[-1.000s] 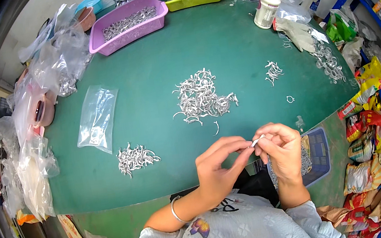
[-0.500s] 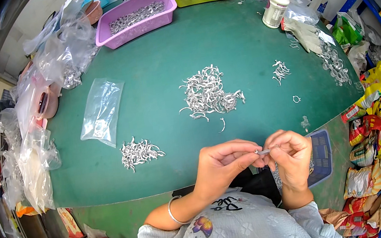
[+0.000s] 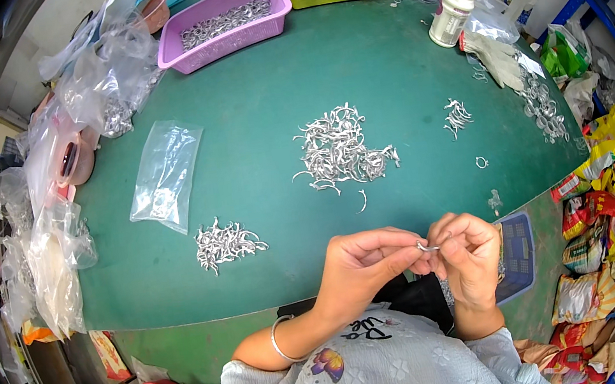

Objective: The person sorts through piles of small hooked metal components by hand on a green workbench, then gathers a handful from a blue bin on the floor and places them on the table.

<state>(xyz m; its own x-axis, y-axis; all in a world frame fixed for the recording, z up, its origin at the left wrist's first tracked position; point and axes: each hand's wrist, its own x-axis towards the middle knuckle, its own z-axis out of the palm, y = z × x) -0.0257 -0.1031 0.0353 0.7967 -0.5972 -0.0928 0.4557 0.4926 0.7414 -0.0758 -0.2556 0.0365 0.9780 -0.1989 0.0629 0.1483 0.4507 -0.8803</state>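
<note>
1. Landmark: the large central pile point(image 3: 340, 144) of silver curved pieces, lying on the green table point(image 3: 249, 114).
2. Left hand point(image 3: 368, 262): on the near side of the central pile, above the table's near edge. Thumb and fingertips are pinched together on one end of a curved piece point(image 3: 429, 248).
3. Right hand point(image 3: 470, 255): near side of the central pile and to its right. Thumb and forefinger are clamped on the other end of the same curved piece.
4. The curved piece is silver and slender, held between both hands, nearer the person than the central pile and slightly to its right. Finer detail is too small to tell.
5. One loose piece point(image 3: 363, 200) lies just beside the central pile, on its near side.
6. A smaller pile point(image 3: 228, 244) of similar pieces lies left of the central pile and nearer the person.
7. A transparent bag point(image 3: 166, 176) lies flat, well to the left of the central pile.
8. A small heap point(image 3: 458, 116) of pieces lies right of the central pile; a single ring point(image 3: 482, 162) lies right of it and slightly nearer.
9. Beyond the central pile, to the left, stands a purple basin point(image 3: 174, 53) containing silver parts.
10. Beyond the central pile, to the right, stands a white bottle point(image 3: 453, 10).
</note>
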